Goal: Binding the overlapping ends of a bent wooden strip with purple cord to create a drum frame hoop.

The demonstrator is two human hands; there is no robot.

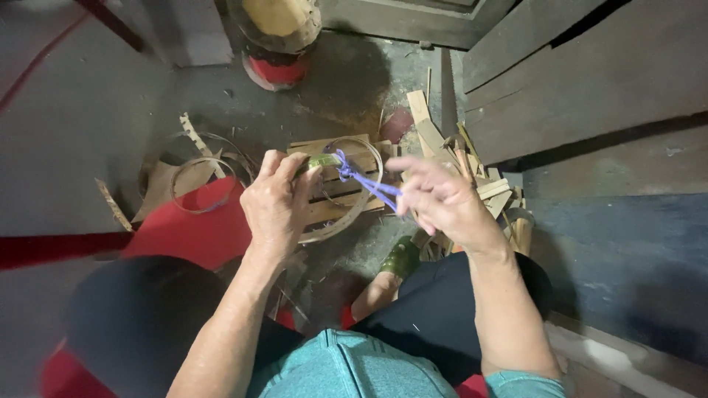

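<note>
My left hand (274,203) grips a thin bamboo hoop (352,214) at its upper left rim, where a green strip overlaps. A purple string (365,180) is knotted on the hoop beside my left thumb. My right hand (442,200) pinches the loose end of that string and holds it taut, down and to the right. The hoop hangs above a small wooden slat board (332,200) on the floor.
Two more bamboo rings (198,184) lie at the left on a red sheet (192,228). Scrap bamboo pieces (457,158) pile up behind my right hand. A round container (279,40) stands at the top; dark wooden planks (590,81) fill the right.
</note>
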